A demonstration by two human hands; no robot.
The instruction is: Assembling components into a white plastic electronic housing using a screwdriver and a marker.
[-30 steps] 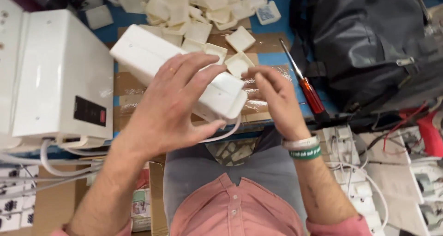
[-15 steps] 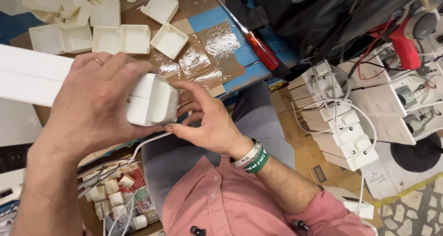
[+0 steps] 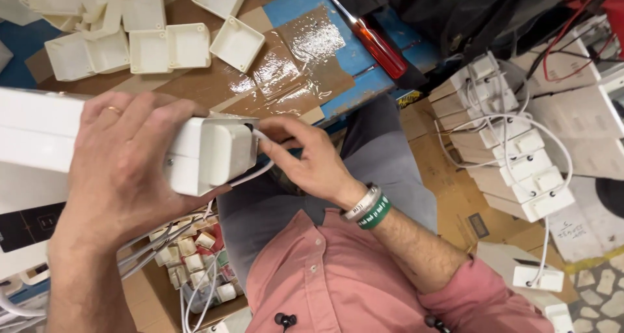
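A cluttered workbench [image 3: 364, 89] lies under me, its blue top patched with brown cardboard and a shiny strip of clear tape. At the far edge sits a heap of small white square plastic covers [image 3: 149, 43], open side up, some touching one another. A screwdriver with a red handle [image 3: 374, 43] lies slantwise on the blue part, near a black bag [image 3: 455, 8]. To my right, beside my knee, white boxes with white cables [image 3: 513, 157] are stacked on cardboard on the floor. Below the bench on my left, a cardboard box [image 3: 188, 268] holds small white parts and loose wires.

My left hand [image 3: 127, 170] is wrapped over the top of a long white plastic housing [image 3: 201, 154], fingers spread across its upper face and thumb underneath, clamped firmly on it. There is a ring on one finger. The housing runs from the left edge of view to its rounded end cap, which sits above my lap, just in front of the bench edge.

My right hand [image 3: 312, 160] is at that end cap. Its fingertips are pinched together on a thin white cable [image 3: 263, 138] right where it leaves a small hole at the upper corner of the cap. The cable then curves down under the housing. On my right wrist I wear a silver band and a green one.
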